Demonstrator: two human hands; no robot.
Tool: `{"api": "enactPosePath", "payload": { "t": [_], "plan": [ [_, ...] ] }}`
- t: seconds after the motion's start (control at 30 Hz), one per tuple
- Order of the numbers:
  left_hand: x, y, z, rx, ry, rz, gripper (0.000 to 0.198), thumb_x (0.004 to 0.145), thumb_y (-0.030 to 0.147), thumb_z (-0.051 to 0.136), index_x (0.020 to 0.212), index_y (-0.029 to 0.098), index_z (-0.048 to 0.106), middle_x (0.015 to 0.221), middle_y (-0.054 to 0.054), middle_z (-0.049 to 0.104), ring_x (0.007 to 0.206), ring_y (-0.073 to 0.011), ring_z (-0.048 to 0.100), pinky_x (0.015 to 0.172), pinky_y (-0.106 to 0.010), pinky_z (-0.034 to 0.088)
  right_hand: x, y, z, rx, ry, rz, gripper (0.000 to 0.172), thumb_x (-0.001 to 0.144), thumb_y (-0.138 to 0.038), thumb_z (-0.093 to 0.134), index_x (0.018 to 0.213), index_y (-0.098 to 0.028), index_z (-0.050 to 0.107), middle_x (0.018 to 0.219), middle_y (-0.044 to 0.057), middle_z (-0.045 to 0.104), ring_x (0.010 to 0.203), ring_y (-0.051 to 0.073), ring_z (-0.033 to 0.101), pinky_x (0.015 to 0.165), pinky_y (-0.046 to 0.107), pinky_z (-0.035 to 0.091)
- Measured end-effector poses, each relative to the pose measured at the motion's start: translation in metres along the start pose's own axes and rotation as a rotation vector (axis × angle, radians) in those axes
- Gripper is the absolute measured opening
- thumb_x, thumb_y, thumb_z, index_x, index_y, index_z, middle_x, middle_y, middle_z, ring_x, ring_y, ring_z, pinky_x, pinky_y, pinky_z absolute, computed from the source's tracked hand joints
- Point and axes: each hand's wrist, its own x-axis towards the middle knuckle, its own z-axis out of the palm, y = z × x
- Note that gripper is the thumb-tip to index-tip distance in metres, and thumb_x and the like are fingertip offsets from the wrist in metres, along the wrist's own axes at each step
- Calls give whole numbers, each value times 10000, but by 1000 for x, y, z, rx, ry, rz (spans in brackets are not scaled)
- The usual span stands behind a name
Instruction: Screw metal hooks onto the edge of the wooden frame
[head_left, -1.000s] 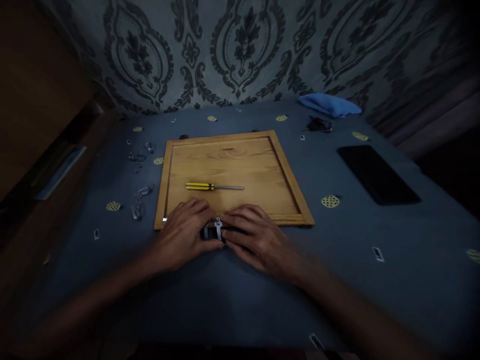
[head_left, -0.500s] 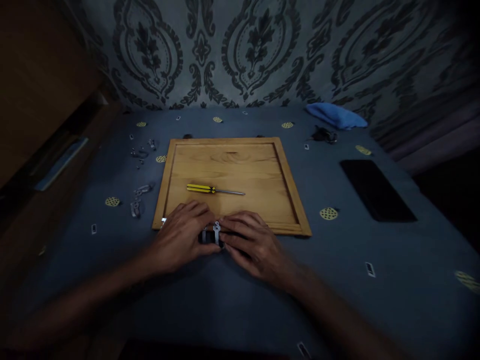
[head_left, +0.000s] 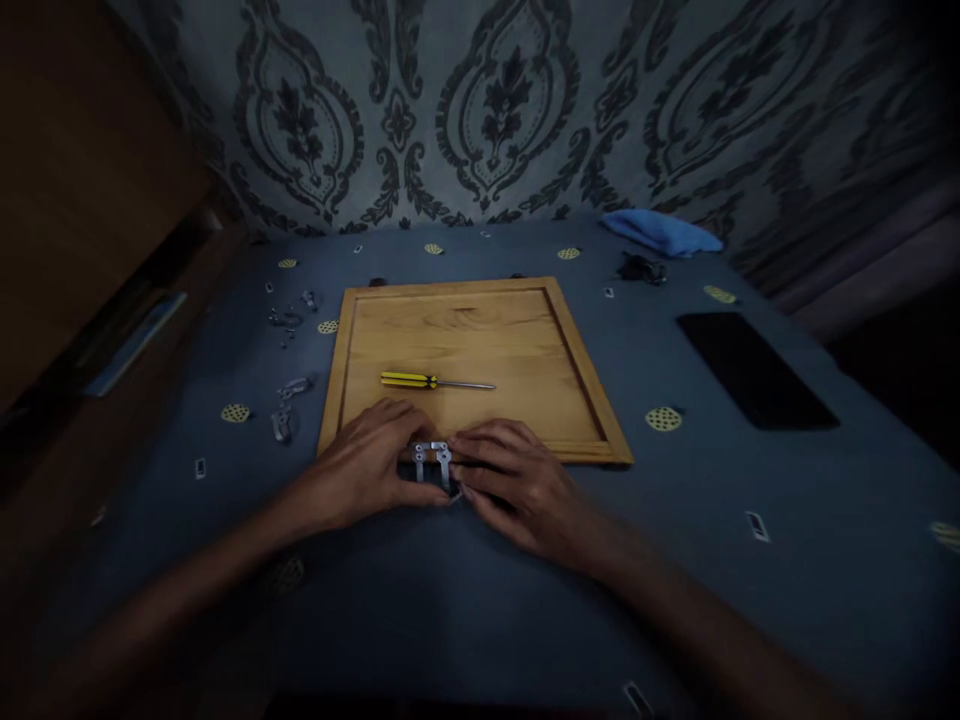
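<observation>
A framed wooden panel [head_left: 465, 320] lies flat on the blue patterned cloth. At its near edge, my left hand [head_left: 379, 455] and my right hand [head_left: 521, 480] grip a silvery metal hinge [head_left: 433, 458] from either side. My left thumb lies below the hinge, and the fingers of my right hand close on its right end. Its lower part is partly hidden by my fingers. A screwdriver [head_left: 435, 381] with a yellow and black handle rests on the panel, just beyond my hands, its shaft pointing right.
Left of the panel lie more metal hinge pieces [head_left: 285, 408] and several small metal parts [head_left: 287, 317]. On the right are a flat black rectangular object [head_left: 756, 370], a dark small item [head_left: 641, 268] and a blue cloth [head_left: 664, 232]. A patterned wall stands behind; a wooden cabinet [head_left: 90, 180] borders the left.
The view has shifted slightly. More of the hinge's metal top now shows between my hands, lying over the panel's near edge. The screwdriver still lies on the panel.
</observation>
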Motion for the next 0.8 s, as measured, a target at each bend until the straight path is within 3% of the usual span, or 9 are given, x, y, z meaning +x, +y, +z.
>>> {"api": "enactPosePath", "payload": {
  "t": [0.47,0.8],
  "plan": [
    [-1,6,15,87,98,27,401,782,469,864,999,201,659,1006,-34,654,1020,-279,582,844,-389,426,-2,3,4,15,7,6,212,934,-114,607,1074,-215,729,1164,99,769,1101,259,680,933,487,559],
    [-1,6,14,89,94,33,345,790,427,866,986,213,679,976,-18,651,1012,-275,595,839,-384,426,1,1,2,21,19,-1,171,951,-119,602,1040,-199,723,1131,83,768,1091,233,662,946,438,542]
  ]
}}
